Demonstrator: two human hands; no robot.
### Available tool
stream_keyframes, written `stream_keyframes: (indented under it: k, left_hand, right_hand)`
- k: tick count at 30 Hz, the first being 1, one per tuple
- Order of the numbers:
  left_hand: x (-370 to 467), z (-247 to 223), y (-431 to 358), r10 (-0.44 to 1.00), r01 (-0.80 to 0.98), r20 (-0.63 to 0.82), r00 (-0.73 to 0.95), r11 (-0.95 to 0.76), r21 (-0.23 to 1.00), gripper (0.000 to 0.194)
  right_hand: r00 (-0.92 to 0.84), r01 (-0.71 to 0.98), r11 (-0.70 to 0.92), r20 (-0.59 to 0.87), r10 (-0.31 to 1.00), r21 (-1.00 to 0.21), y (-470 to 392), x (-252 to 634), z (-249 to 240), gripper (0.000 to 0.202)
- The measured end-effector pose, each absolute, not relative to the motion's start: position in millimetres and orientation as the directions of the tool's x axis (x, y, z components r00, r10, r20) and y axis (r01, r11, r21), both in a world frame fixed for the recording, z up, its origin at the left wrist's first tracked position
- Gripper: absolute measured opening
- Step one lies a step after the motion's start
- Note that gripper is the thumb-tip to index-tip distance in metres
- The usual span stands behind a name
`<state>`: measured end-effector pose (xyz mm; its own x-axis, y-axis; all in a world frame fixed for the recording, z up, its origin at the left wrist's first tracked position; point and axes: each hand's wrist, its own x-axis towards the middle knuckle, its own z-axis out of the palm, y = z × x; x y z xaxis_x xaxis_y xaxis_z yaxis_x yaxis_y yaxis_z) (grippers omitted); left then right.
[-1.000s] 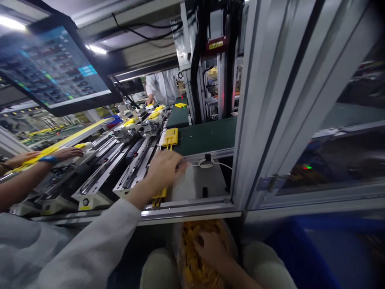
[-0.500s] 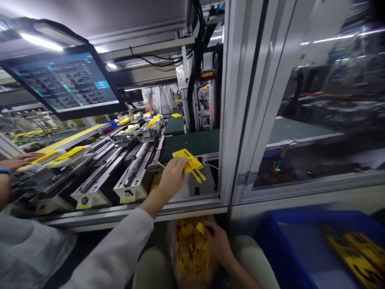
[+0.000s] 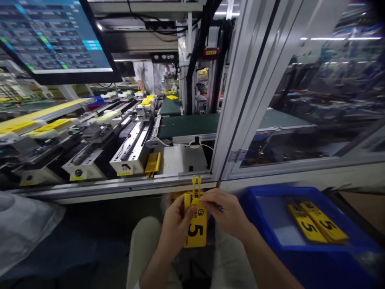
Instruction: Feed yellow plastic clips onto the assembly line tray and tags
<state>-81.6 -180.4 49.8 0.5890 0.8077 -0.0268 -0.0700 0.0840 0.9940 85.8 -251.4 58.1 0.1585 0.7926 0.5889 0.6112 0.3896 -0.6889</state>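
Above my knees, my left hand (image 3: 177, 222) grips a flat yellow piece (image 3: 198, 237) marked with a black 5, thumb on its face. Two thin yellow prongs stick up from its top end. My right hand (image 3: 224, 208) is at the upper right edge of that piece, fingers pinched together near the base of the prongs; whatever is between them is too small to make out. Behind my hands, a bag of small yellow-orange bits (image 3: 176, 196) is mostly hidden.
A blue bin (image 3: 252, 196) at the right holds several yellow pieces (image 3: 325, 222) marked 5. Rails (image 3: 132, 144), a yellow part (image 3: 153, 163) and a green belt (image 3: 189, 125) lie beyond the metal frame edge. A person in white (image 3: 150, 76) stands far back.
My left hand has come down and back from the machine with the yellow piece. My right hand has risen from the bag to the piece. The other person's hand at the left has gone from view.
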Motion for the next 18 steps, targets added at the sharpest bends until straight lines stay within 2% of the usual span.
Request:
stream_keyframes:
  k: [4, 6, 8, 10, 12, 13, 15, 18]
  left_hand:
    - [-97.1, 51.2, -180.0, 0.804, -0.024, 0.018, 0.595, -0.004, 1.000, 0.034]
    - [-102.1, 49.6, -179.8, 0.809, 0.000, 0.016, 0.588, -0.020, 1.000, 0.034]
    - [-104.0, 46.7, -180.3, 0.819, 0.022, 0.013, 0.574, -0.032, 0.999, 0.033]
    - [-101.8, 41.9, -181.9, 0.834, 0.031, 0.011, 0.552, -0.034, 0.999, 0.033]
    - [-96.0, 34.7, -184.7, 0.853, 0.024, 0.009, 0.522, -0.025, 0.999, 0.035]
    - [-92.4, 30.1, -186.4, 0.868, 0.018, 0.010, 0.496, -0.022, 1.000, 0.036]
    - [-85.1, 19.7, -190.0, 0.913, 0.010, 0.006, 0.407, -0.011, 1.000, 0.036]
    - [-77.3, 5.2, -193.2, 0.965, -0.029, -0.013, 0.261, 0.021, 0.999, 0.038]
  right_hand:
    - [0.109, 0.688, 0.364, 0.585, 0.804, -0.628, -248.7, 73.2, 58.9, 0.015]
    - [0.175, 0.647, 0.322, 0.545, 0.820, -0.691, -245.9, 67.3, 53.5, 0.014]
    - [0.298, 0.435, 0.257, 0.407, 0.863, -0.863, -241.5, 59.4, 45.0, 0.007]
    - [0.369, 0.004, 0.173, 0.162, 0.915, -0.985, -235.7, 49.1, 33.4, 0.014]
    - [0.338, -0.388, 0.087, -0.054, 0.940, -0.918, -230.1, 38.1, 20.3, 0.024]
    - [0.315, -0.494, 0.059, -0.116, 0.942, -0.868, -227.9, 33.1, 13.9, 0.028]
    - [0.297, -0.565, 0.038, -0.161, 0.941, -0.824, -225.2, 25.2, 3.3, 0.031]
    - [0.298, -0.561, 0.040, -0.157, 0.942, -0.827, -223.9, 19.7, -6.6, 0.032]
